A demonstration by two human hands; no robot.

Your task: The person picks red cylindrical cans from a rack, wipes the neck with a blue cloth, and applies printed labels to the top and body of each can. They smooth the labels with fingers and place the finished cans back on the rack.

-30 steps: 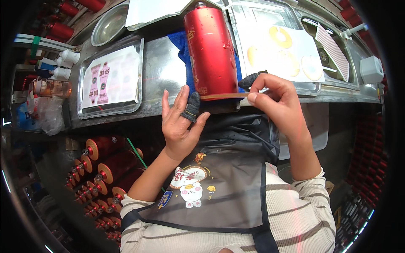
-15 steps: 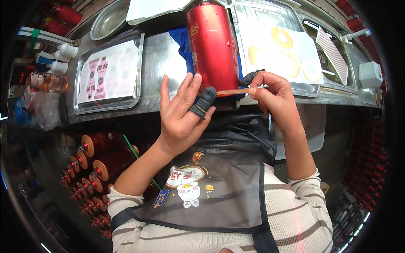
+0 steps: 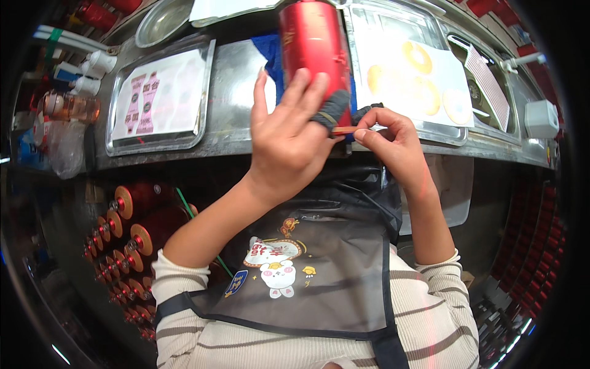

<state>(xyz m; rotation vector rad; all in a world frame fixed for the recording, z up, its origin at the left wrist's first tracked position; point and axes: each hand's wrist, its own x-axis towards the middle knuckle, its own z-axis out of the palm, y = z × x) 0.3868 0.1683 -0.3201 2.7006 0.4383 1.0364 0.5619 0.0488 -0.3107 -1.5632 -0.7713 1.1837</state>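
A glossy red bottle (image 3: 312,46) lies on the bench over a blue cloth (image 3: 265,52), its base end toward me. My left hand (image 3: 284,144) has its fingers stretched out along the bottle's left side, and a grey knit finger cover (image 3: 335,106) on one finger rests at the base edge. Between thumb and finger, my right hand (image 3: 396,144) pinches one end of a thin orange-gold strip (image 3: 345,130). The strip's other end reaches the bottle's base beneath my left hand, where it is partly hidden. Another finger of my right hand also has a dark cover.
At left sits a metal tray (image 3: 203,114) with pink printed labels (image 3: 147,104). To the right, another tray (image 3: 452,136) bears a white sheet with gold ring-shaped pieces (image 3: 418,56). A metal bowl (image 3: 161,24) stands behind. Red bottles with wooden-coloured discs (image 3: 141,238) are racked below left.
My left hand has slid to the right across the bottle base, along the strip. Less of the strip shows between my hands now. My right hand keeps its pinch and has shifted slightly left.
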